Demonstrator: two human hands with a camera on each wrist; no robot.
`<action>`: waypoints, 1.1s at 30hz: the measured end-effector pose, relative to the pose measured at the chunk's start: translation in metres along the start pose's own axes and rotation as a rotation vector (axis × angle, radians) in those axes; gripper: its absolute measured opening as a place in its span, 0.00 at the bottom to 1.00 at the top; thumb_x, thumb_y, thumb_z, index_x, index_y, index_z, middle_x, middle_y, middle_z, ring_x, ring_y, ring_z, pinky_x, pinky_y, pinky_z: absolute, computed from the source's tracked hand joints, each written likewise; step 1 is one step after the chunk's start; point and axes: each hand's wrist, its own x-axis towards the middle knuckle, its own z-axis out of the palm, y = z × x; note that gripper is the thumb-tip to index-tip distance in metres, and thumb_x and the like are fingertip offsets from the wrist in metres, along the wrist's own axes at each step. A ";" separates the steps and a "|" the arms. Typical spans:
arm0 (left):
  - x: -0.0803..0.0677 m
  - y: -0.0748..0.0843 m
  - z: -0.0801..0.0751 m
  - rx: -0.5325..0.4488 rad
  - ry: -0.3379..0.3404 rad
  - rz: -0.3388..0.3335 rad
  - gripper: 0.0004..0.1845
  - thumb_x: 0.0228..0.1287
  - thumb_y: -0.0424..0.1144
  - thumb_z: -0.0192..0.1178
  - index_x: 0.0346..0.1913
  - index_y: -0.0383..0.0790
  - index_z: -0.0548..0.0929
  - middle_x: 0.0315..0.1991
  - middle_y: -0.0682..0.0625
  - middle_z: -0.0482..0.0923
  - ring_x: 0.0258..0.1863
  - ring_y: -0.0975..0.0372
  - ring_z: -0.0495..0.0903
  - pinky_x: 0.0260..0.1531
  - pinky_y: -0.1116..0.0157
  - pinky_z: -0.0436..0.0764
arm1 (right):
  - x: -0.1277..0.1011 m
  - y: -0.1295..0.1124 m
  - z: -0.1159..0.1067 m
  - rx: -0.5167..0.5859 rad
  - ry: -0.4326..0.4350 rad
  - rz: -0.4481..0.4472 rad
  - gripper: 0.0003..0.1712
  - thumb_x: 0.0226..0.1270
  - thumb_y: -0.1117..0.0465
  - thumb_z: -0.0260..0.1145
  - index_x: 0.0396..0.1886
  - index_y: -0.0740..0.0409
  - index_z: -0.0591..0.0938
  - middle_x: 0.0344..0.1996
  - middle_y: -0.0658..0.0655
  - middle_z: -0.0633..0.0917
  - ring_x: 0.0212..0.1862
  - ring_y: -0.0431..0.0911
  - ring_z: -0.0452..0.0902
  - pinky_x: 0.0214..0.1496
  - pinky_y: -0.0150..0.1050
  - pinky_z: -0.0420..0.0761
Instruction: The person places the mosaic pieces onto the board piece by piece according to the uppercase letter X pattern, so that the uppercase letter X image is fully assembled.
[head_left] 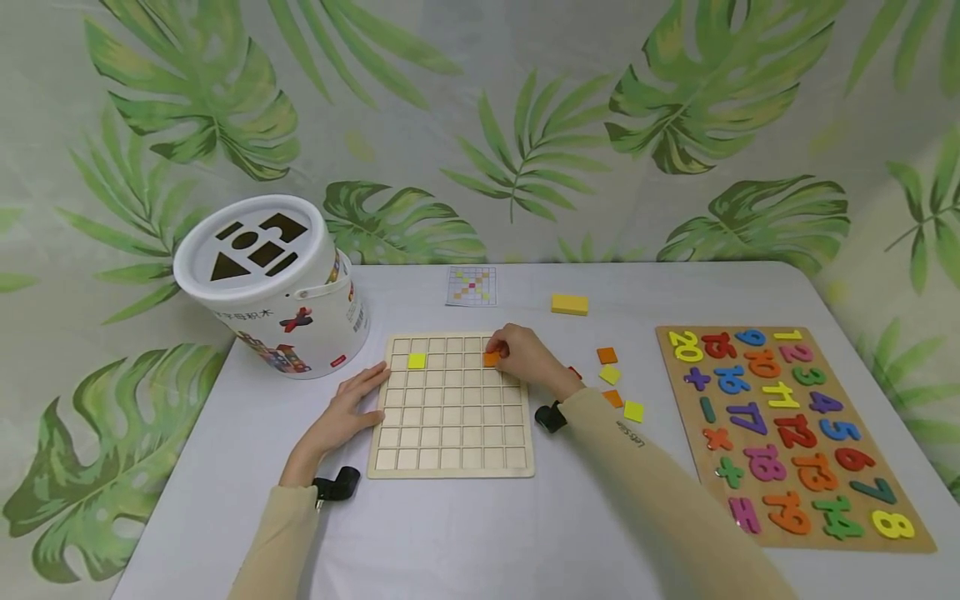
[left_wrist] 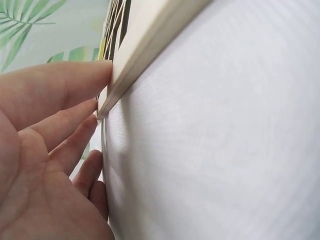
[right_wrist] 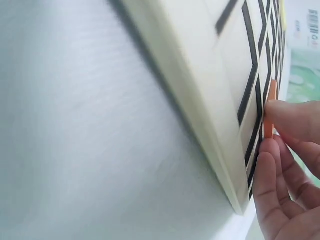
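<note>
An orange tile (head_left: 491, 360), pinched by the right hand (head_left: 527, 357) near the far-right corner of the grid board (head_left: 452, 474), should be set squarely; the edge is touched by straight fingers of the left hand (head_left: 341, 418).

Grid board (head_left: 452, 414) under our gripping right hand (head_left: 529, 355): we are seeing smooth, matt wood.
Bucket (head_left: 315, 327) left of the grip: we are seeing smooth plastic.

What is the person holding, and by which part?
The right hand pinches an orange tile by its right side in the head view. The left hand just touches the wooden board at its left edge.
</note>
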 end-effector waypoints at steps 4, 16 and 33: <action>-0.001 0.000 0.000 0.004 0.005 0.006 0.35 0.54 0.27 0.58 0.66 0.36 0.60 0.69 0.49 0.48 0.67 0.51 0.40 0.59 0.44 0.44 | 0.003 -0.001 0.003 -0.019 -0.010 0.021 0.11 0.47 0.73 0.64 0.34 0.63 0.80 0.31 0.55 0.75 0.32 0.45 0.68 0.36 0.34 0.71; 0.000 0.002 0.001 -0.003 0.002 -0.002 0.34 0.54 0.27 0.58 0.66 0.37 0.61 0.70 0.49 0.48 0.67 0.51 0.39 0.59 0.43 0.41 | -0.026 0.017 -0.029 0.147 0.076 0.069 0.11 0.54 0.69 0.64 0.39 0.64 0.80 0.35 0.56 0.80 0.36 0.46 0.73 0.37 0.38 0.74; -0.001 0.006 0.001 -0.029 0.004 -0.010 0.34 0.54 0.26 0.58 0.66 0.36 0.61 0.70 0.48 0.48 0.67 0.50 0.39 0.58 0.42 0.40 | -0.117 0.083 -0.089 0.052 0.083 0.260 0.12 0.58 0.66 0.63 0.42 0.64 0.78 0.38 0.59 0.80 0.41 0.52 0.73 0.41 0.42 0.74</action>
